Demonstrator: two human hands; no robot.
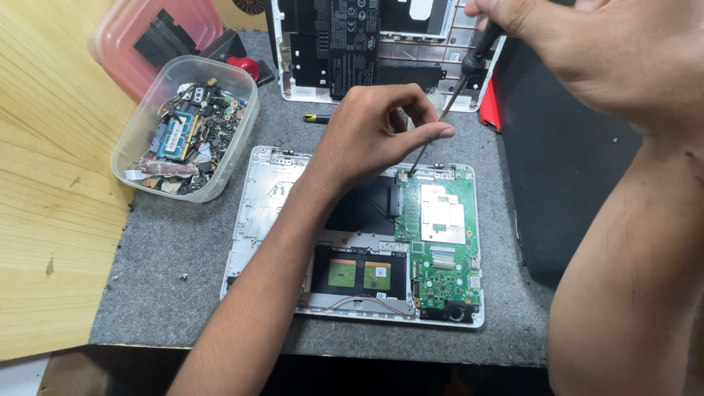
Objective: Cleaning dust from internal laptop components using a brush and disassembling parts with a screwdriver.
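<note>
Closest to my view is my right forearm, filling the right edge, and above it my right hand (587, 51) is clenched around the black handle of a screwdriver (447, 103). Its thin shaft slants down and to the left, and its tip rests at the top edge of the green circuit board (444, 257), just beside the hinge corner. My left hand (374, 132) reaches in from the bottom left; its thumb and fingers pinch the shaft partway down, so this hand grasps the screwdriver too.

That circuit board sits in the right part of an opened laptop shell (260, 213), white and silver, which lies flat on a grey mat (169, 257). A silvery metal plate (442, 214) covers the upper part of the board. Lower in the shell I see a black panel with two small green squares (359, 273).

Left of the shell stands a clear plastic tub (139, 147) full of small electronic scraps, and behind it a pink tub (125, 37). Another opened laptop base (352, 44) lies at the far edge of the mat, with a small yellow-and-black tool (317, 117) just in front of it. Pale wood (51, 220) borders the mat on the left.
</note>
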